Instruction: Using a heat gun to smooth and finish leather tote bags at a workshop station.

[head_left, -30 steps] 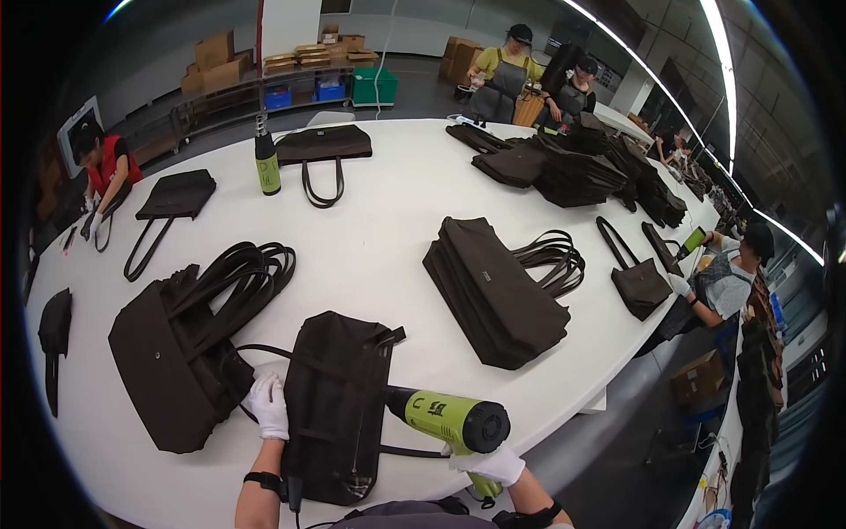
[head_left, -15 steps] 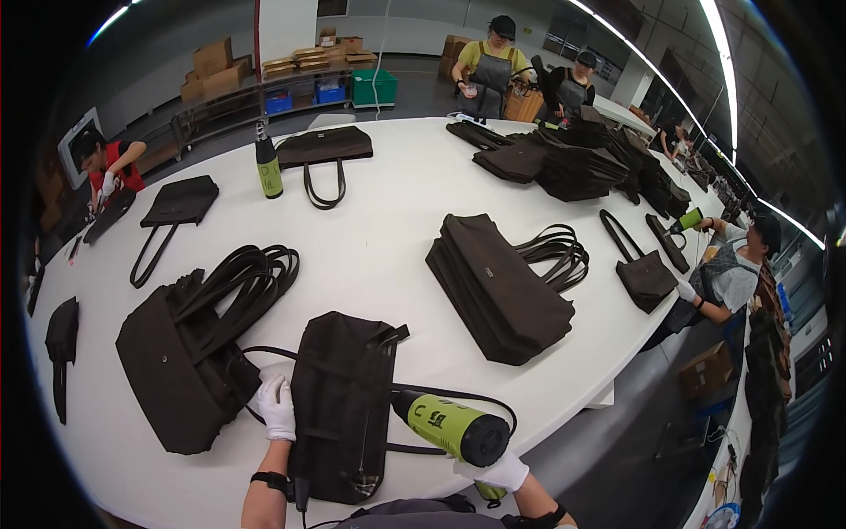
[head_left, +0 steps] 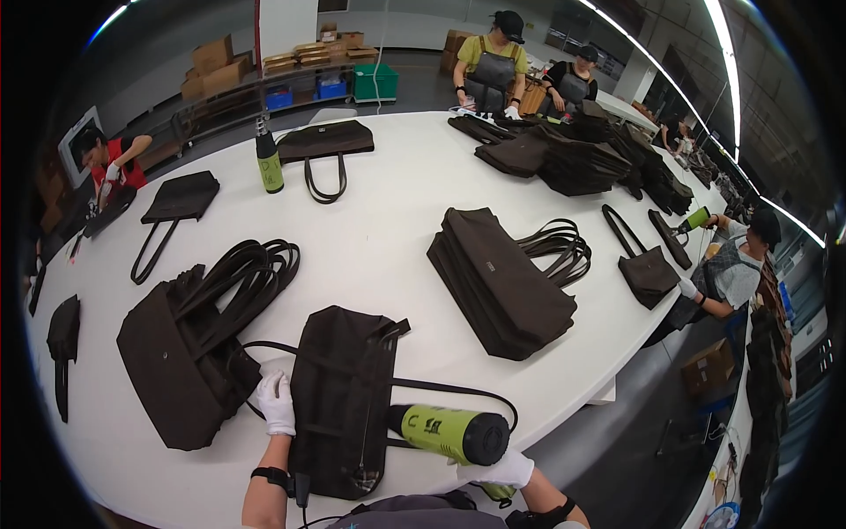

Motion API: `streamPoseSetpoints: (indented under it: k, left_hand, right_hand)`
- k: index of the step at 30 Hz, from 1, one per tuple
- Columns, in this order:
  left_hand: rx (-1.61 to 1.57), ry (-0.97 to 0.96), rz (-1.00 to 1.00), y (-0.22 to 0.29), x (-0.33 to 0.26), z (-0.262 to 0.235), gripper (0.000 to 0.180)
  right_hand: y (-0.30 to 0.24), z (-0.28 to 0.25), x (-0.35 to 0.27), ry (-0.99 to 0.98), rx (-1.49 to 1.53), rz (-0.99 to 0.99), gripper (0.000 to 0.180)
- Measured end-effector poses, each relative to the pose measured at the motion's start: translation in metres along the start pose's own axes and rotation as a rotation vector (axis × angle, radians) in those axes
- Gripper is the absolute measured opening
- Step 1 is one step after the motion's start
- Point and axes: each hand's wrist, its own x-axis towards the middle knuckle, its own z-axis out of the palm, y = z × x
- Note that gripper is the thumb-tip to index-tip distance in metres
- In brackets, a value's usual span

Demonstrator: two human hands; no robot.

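A dark brown handbag (head_left: 344, 406) lies flat in front of me, its zip along the right side and a strap looped out on each side. My left hand (head_left: 276, 404), in a white glove, is at the bag's left edge with curled fingers; the strap runs into it, and what the fingers hold is hidden. In my white-gloved right hand (head_left: 504, 470) is a green and black heat gun (head_left: 449, 432), lying over the right strap with its front end toward the bag. The hand is partly hidden behind the gun's body.
Stacked brown handbags stand left (head_left: 172, 370) and right (head_left: 502, 282) on the white table (head_left: 370, 238). Another heat gun (head_left: 269, 163) stands upright beside a bag (head_left: 326, 139) at the far side. Co-workers are around the table; one at right holds a green heat gun (head_left: 693, 219).
The heat gun in my right hand has turned slightly and its rear end has shifted up a little. My left hand keeps its place at the bag. Co-workers at the back have moved their arms.
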Motion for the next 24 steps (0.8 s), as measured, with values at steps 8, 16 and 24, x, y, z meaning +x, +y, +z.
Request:
streamPoseSetpoints:
  k: [8, 16, 24]
  left_hand:
    - [0.01, -0.049, -0.033, 0.0, -0.007, -0.006, 0.015]
    - [-0.03, -0.049, -0.041, 0.004, -0.01, -0.007, 0.016]
    - [-0.002, -0.04, -0.051, -0.001, -0.013, -0.013, 0.016]
  right_hand:
    - [-0.018, -0.009, 0.01, 0.154, -0.044, 0.062, 0.031]
    - [-0.021, -0.003, 0.011, 0.158, 0.103, 0.152, 0.035]
    - [-0.029, 0.006, 0.0, 0.117, 0.233, 0.024, 0.037]
